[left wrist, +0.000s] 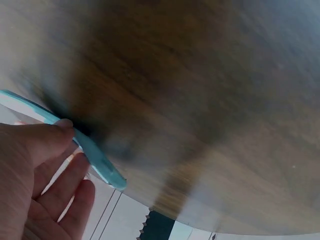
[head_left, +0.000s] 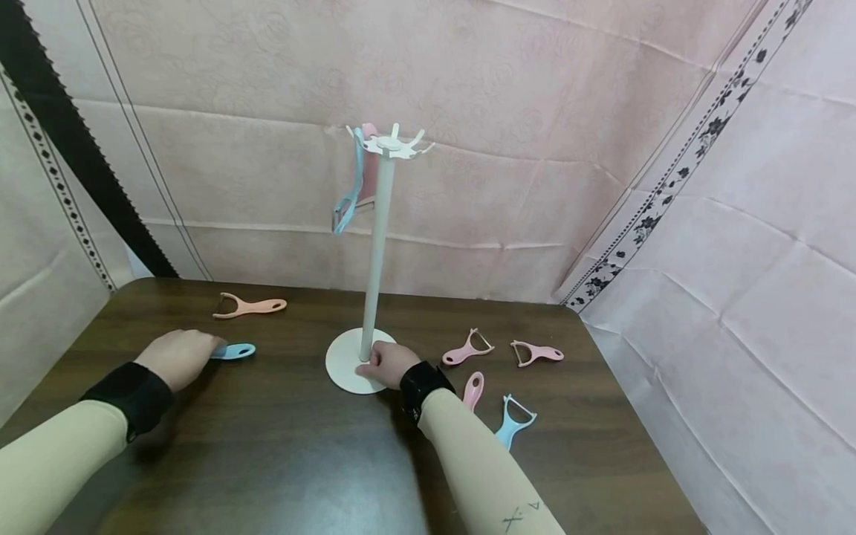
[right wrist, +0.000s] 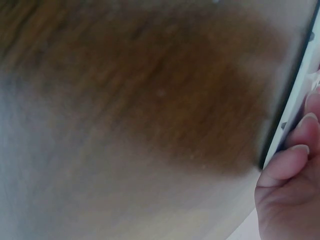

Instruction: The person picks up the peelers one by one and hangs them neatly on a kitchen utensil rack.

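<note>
Blue peeler (head_left: 234,351): left fingers (left wrist: 65,182) pinch | table edge (head_left: 301,291): beyond | base (head_left: 344,364): right fingers (right wrist: 290,162), grip unclear

Brown table (head_left: 301,461), pale hangings (head_left: 508,96), apparently cloth

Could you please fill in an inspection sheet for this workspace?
Surface: dark wood-grain tabletop.
Job's things: upright white stand with a hanging blue peeler and hanging pink peeler; lying loose, an orange peeler, three pink peelers and a second blue peeler, two partly hidden.
Clutter: nothing seen.
Hands: left hand holds another blue peeler; right hand grips the stand's base.
Cables: nothing seen.
Surroundings: pale patterned cloth behind and at both sides.
</note>
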`<state>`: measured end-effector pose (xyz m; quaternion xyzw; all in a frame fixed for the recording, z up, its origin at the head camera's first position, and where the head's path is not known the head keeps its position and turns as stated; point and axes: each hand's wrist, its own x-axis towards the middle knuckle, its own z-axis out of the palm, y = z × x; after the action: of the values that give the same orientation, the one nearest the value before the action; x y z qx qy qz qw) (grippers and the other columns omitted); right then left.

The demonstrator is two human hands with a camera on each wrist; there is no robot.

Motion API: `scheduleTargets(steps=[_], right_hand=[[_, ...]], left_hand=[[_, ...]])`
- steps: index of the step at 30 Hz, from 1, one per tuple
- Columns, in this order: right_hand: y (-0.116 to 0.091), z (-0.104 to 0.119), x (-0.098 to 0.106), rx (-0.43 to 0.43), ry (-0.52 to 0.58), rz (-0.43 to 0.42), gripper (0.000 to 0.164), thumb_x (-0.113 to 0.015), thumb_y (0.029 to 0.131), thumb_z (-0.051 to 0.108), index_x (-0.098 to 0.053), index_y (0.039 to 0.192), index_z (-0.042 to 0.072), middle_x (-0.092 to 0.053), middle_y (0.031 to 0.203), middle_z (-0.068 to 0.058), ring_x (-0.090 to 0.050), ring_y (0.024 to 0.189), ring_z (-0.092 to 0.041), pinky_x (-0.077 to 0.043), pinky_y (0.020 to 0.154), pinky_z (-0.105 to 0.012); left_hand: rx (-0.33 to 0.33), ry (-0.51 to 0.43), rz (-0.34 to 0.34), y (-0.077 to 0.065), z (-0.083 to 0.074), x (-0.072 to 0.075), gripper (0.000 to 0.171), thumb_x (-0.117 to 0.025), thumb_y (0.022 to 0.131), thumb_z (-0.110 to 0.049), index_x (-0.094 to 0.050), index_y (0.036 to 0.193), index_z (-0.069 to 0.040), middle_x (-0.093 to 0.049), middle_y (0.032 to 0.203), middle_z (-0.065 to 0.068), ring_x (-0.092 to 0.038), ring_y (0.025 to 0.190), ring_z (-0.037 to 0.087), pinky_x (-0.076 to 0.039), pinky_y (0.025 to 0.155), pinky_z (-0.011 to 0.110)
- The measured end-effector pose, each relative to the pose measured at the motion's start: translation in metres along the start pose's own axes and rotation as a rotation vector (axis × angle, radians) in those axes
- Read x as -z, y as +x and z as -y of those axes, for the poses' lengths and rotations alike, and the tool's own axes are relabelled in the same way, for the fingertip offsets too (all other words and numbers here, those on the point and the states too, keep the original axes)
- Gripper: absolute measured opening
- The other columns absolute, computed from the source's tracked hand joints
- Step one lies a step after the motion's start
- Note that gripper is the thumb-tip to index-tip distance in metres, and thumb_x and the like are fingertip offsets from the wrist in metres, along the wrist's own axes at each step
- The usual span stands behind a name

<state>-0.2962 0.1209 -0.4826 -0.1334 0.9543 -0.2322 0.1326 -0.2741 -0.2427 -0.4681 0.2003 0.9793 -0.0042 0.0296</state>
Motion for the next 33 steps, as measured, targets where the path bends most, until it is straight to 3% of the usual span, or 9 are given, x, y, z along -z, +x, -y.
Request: scheduleTargets(steps=[5,8,12,15,20,33], right_hand=[[0.003,-0.001,0.001,-0.001,0.002,-0.001,0.036,-0.070,0.086,0.044,-0.051,0.075,0.015,-0.050,0.064,0.003,-0.048,0.061,-0.014,-0.038,0.055,-0.026],[0.003,-0.002,0.001,-0.004,-0.010,-0.002,0.036,-0.070,0.086,0.044,-0.051,0.075,0.016,-0.050,0.064,0.004,-0.048,0.061,-0.013,-0.038,0.055,-0.026],[0.002,-0.002,0.002,-0.001,-0.018,0.000,0.037,-0.071,0.086,0.043,-0.051,0.074,0.015,-0.050,0.063,0.004,-0.048,0.061,-0.014,-0.038,0.055,-0.026],[0.003,-0.003,0.003,0.006,-0.016,-0.001,0.037,-0.071,0.086,0.043,-0.051,0.073,0.015,-0.050,0.063,0.004,-0.048,0.061,-0.013,-0.037,0.055,-0.026],[0.004,-0.004,0.002,0.000,0.002,0.000,0.038,-0.073,0.085,0.043,-0.051,0.072,0.015,-0.051,0.063,0.004,-0.048,0.061,-0.013,-0.038,0.056,-0.026],[0.007,-0.003,0.003,-0.001,0.020,0.004,0.038,-0.074,0.084,0.042,-0.051,0.071,0.014,-0.051,0.062,0.004,-0.048,0.061,-0.014,-0.038,0.055,-0.026]], left_hand=[[0.026,-0.060,0.010,0.002,-0.001,0.006,0.021,-0.064,0.082,0.012,-0.070,0.089,-0.007,-0.063,0.077,0.004,-0.054,0.067,0.018,-0.048,0.061,0.042],[0.056,-0.104,0.035,0.002,-0.003,0.010,0.018,-0.065,0.081,0.009,-0.068,0.080,-0.009,-0.054,0.069,0.000,-0.045,0.062,0.018,-0.041,0.056,0.037],[0.077,-0.133,0.050,0.003,-0.006,0.016,0.014,-0.074,0.075,0.003,-0.067,0.074,-0.009,-0.052,0.067,-0.001,-0.045,0.061,0.019,-0.041,0.055,0.037],[0.069,-0.110,0.050,0.005,-0.009,0.019,0.017,-0.080,0.071,-0.001,-0.065,0.073,-0.009,-0.054,0.067,0.000,-0.046,0.060,0.020,-0.042,0.054,0.038],[0.070,-0.067,0.064,0.009,-0.014,0.020,0.018,-0.078,0.071,0.002,-0.062,0.077,-0.005,-0.054,0.067,0.002,-0.046,0.059,0.021,-0.043,0.054,0.039],[0.062,0.025,0.010,0.014,-0.017,0.023,0.032,-0.085,0.060,-0.001,-0.056,0.073,-0.005,-0.052,0.065,0.004,-0.046,0.059,0.021,-0.045,0.056,0.039]])
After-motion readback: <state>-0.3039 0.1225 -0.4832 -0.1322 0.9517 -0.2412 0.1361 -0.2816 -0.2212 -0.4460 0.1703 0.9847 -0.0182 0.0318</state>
